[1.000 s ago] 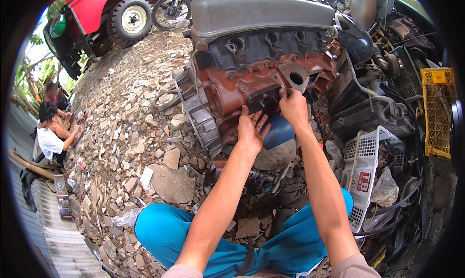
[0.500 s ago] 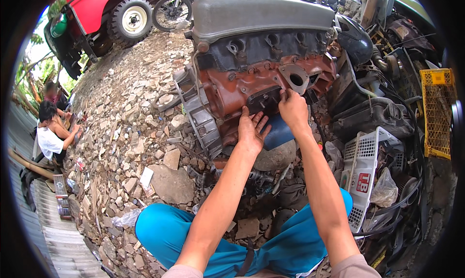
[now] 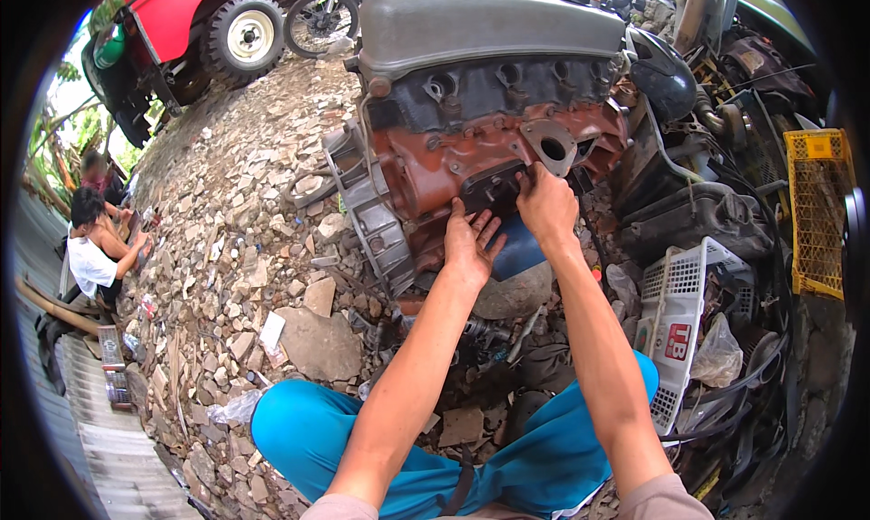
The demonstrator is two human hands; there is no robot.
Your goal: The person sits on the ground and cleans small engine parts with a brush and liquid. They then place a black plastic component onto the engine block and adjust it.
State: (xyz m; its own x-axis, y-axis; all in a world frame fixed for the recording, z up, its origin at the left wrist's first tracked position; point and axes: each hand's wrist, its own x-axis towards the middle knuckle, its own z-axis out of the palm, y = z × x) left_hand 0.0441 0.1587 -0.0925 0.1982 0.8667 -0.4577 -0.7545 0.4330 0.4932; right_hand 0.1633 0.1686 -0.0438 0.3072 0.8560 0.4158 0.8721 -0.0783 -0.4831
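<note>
In front of me stands a large engine (image 3: 421,171) with a reddish-brown block, a black upper section and a grey top cover. A dark cover plate (image 3: 492,192) lies against the block's side. My left hand (image 3: 470,243) is under the plate's lower left edge, its fingers spread and the fingertips touching there. At the plate's right end my right hand (image 3: 548,207) is closed in a pinch. Its fingers hide whatever is between them. Just above it is a metal flange (image 3: 551,145) with a round opening. Below the plate, partly behind my hands, is a blue cylinder (image 3: 518,248).
Stone rubble (image 3: 245,212) covers the ground. To the right stand a white plastic crate (image 3: 666,339), a yellow crate (image 3: 820,212) and a black tank-like part (image 3: 698,221). Two people sit at far left, one in a white shirt (image 3: 92,262). A red vehicle (image 3: 168,17) stands behind.
My right hand has shifted slightly left and turned a little at the plate's right end. The left hand stays in nearly the same place.
</note>
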